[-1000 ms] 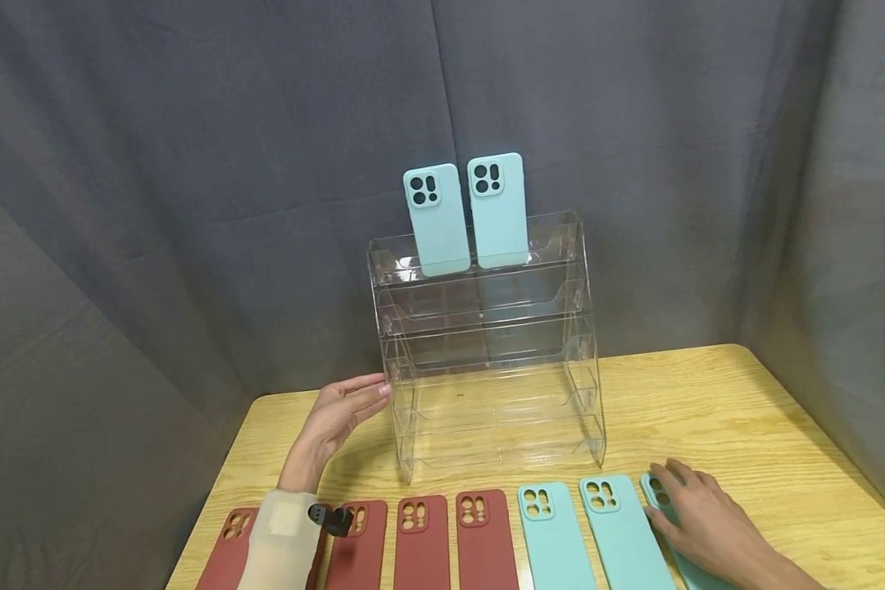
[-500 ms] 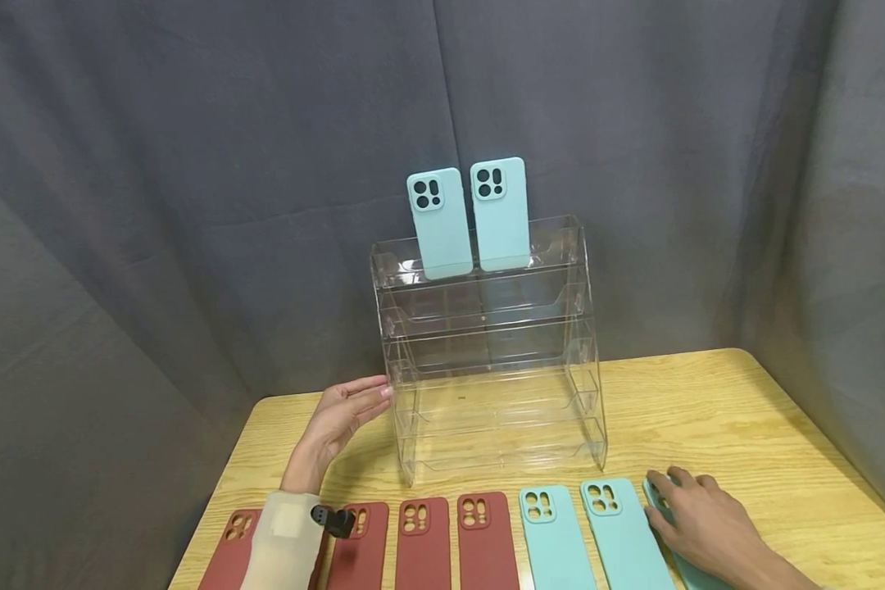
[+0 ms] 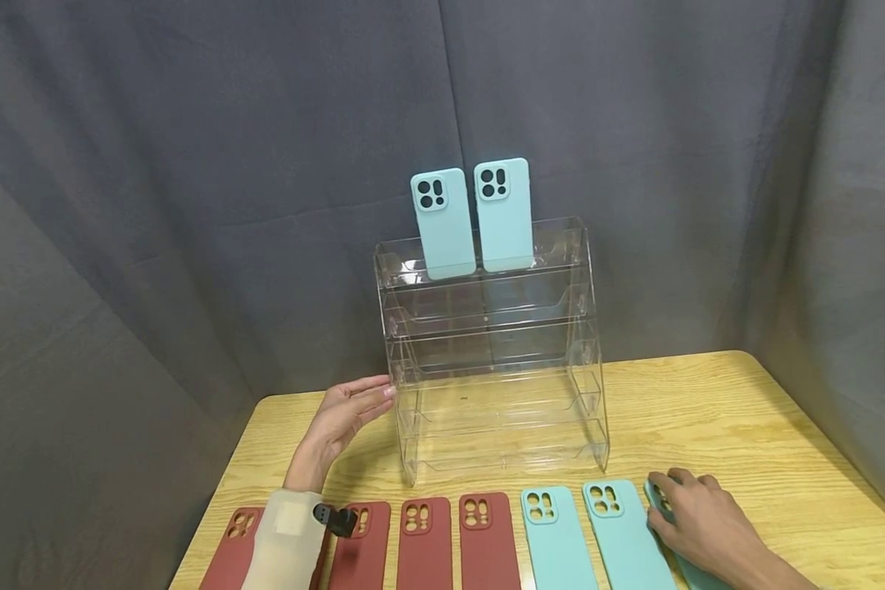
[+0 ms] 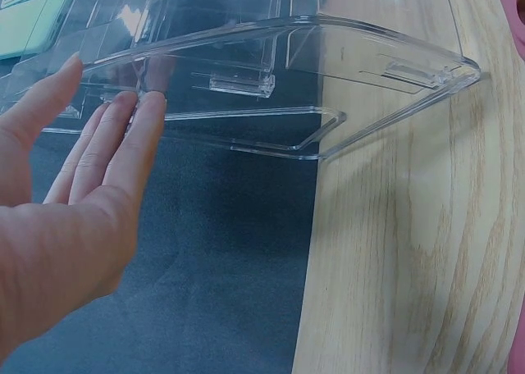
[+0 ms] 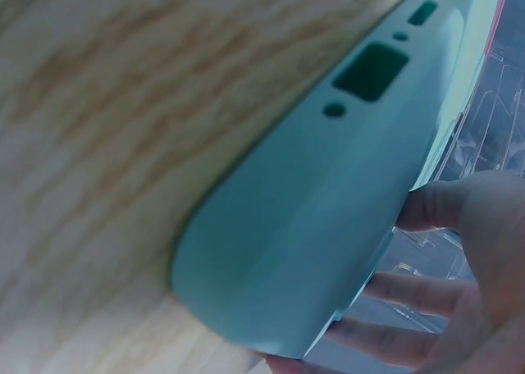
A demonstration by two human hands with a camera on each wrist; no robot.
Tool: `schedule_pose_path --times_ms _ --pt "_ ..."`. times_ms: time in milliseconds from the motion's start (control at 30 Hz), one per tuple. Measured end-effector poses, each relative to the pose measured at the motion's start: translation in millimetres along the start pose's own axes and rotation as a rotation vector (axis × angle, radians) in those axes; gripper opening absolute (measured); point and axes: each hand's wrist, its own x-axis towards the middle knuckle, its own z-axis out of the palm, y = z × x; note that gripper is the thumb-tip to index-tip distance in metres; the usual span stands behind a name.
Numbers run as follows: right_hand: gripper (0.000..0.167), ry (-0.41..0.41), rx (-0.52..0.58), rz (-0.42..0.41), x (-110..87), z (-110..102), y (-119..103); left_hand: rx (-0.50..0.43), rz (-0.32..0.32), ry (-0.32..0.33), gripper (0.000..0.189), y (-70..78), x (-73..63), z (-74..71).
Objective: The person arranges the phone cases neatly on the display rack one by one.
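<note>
A clear acrylic tiered display rack (image 3: 496,329) stands on the wooden table. My left hand (image 3: 339,416) has its fingers nearly straight, with the tips at the rack's left side panel. In the left wrist view, the fingertips (image 4: 148,103) meet the transparent side. At the front right, my right hand (image 3: 710,522) lies over the rightmost teal phone case (image 3: 696,576), covering much of it. Seen from the right wrist, thumb and fingers bend around that teal case's edges, and its port end faces the camera. Two teal phone cases (image 3: 448,233) lean upright side by side in the rack's top tier.
Two more teal phone cases (image 3: 560,541) lie flat at the table's front, left of my right hand. Several dark red phone cases (image 3: 490,541) continue the row leftward, partly under my left forearm. A grey curtain (image 3: 265,164) hangs behind the table (image 3: 708,401) and along both sides.
The head view has shifted slightly. Both hands keep nearly the same places, the left at the rack's side and the right at the rightmost teal phone case.
</note>
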Motion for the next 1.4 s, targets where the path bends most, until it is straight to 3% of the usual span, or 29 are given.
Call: schedule_pose_path --times_ms 233,433,800,1167,1400 --pt "0.040 0.022 0.009 -0.014 1.7 -3.2 -1.3 0.008 -0.001 0.008 0.050 1.4 0.2 0.9" --pt "0.043 0.096 0.028 -0.040 5.9 -14.1 -6.3 0.012 0.000 0.009 0.050 1.2 -0.1 0.5" --pt "0.048 0.350 0.089 -0.077 22.0 -47.0 -26.7 0.021 0.003 0.014 0.052 3.1 0.4 2.9" --pt "0.051 0.550 0.176 -0.152 35.3 -81.1 -55.9 0.023 -0.005 0.021 0.051 3.7 -0.7 2.3" --pt "0.051 0.650 0.258 -0.154 46.7 -103.0 -70.9 0.022 -0.004 0.011 0.052 1.7 -1.6 0.8"
